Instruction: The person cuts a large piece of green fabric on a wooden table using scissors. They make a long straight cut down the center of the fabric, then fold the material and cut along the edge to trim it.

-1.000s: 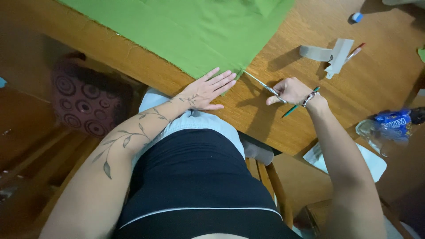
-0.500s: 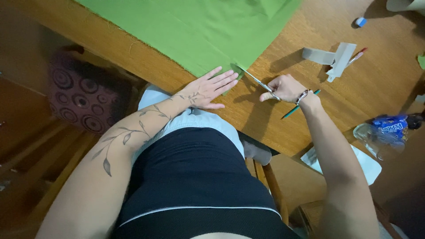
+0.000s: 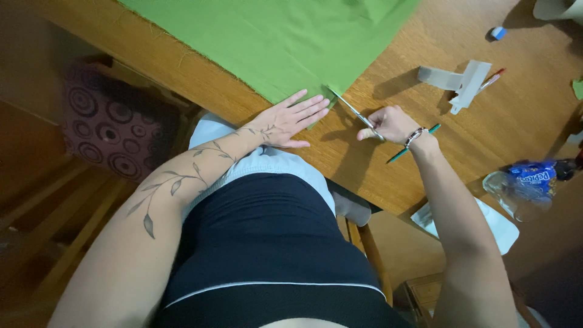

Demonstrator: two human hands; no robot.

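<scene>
A large green cloth (image 3: 273,42) lies spread on a wooden table (image 3: 461,146). My left hand (image 3: 291,118) rests flat, fingers apart, on the cloth's near corner. My right hand (image 3: 392,123) grips a pair of metal scissors (image 3: 353,111), whose blades point up-left and touch the cloth's edge just right of my left fingertips.
A green pencil (image 3: 413,144) lies by my right wrist. Grey paper pieces (image 3: 456,80) and a red pen (image 3: 493,79) sit farther right, a blue eraser (image 3: 498,32) beyond. A crumpled plastic wrapper (image 3: 522,182) is at the table's right edge. A patterned cushion (image 3: 112,130) stands on the left.
The scissors have moved up-left along the table until their tips meet the cloth's edge. My left hand has stayed pressed on the corner.
</scene>
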